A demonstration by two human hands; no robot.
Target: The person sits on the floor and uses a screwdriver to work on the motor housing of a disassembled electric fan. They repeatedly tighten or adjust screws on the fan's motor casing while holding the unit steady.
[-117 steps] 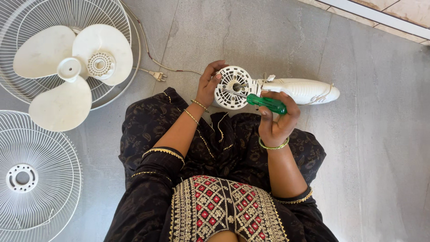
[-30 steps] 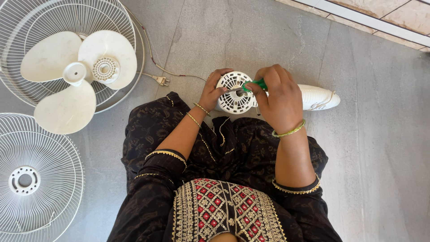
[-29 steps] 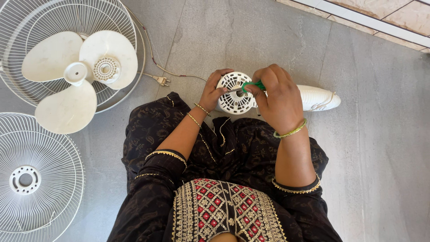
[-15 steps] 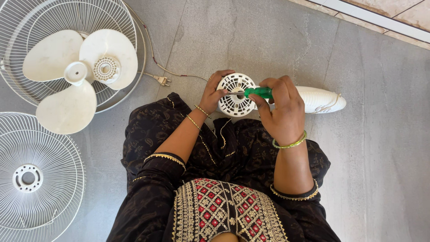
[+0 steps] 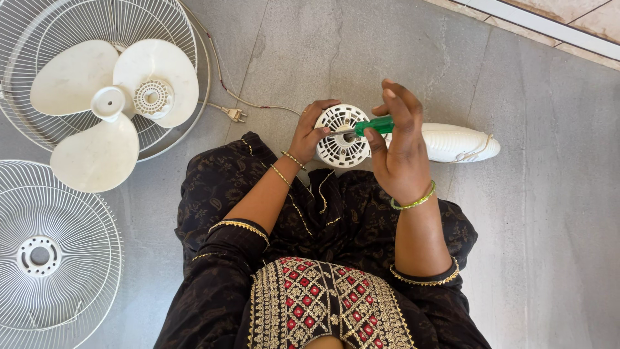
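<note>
Closest to the camera is the person's lap, black clothing with gold trim and a red embroidered panel at the bottom centre of the frame, and both arms reach up from there to the middle. The right hand [image 5: 402, 152] is wrapped around a green-handled screwdriver [image 5: 374, 125], fingers curled tight on the handle, with the shaft pointing left into the round vented face of the white fan motor housing [image 5: 342, 136]. The left hand [image 5: 310, 132] is clamped on the left edge of that face, probably so the housing doesn't roll or spin while the driver turns. The housing lies on its side on the grey tiled floor [image 5: 542, 213] just past the knees, its tapered rear end poking out to the right of centre. Further out, a power plug [image 5: 234, 114] with its thin cord snakes across the floor just left of the hands, near but not under them. At the lower left sits a loose wire fan guard [image 5: 45, 258], and in the upper left a white three-blade fan blade [image 5: 103, 110] rests on top of a second wire guard [image 5: 187, 39]. Nothing's really blocking the work.
</note>
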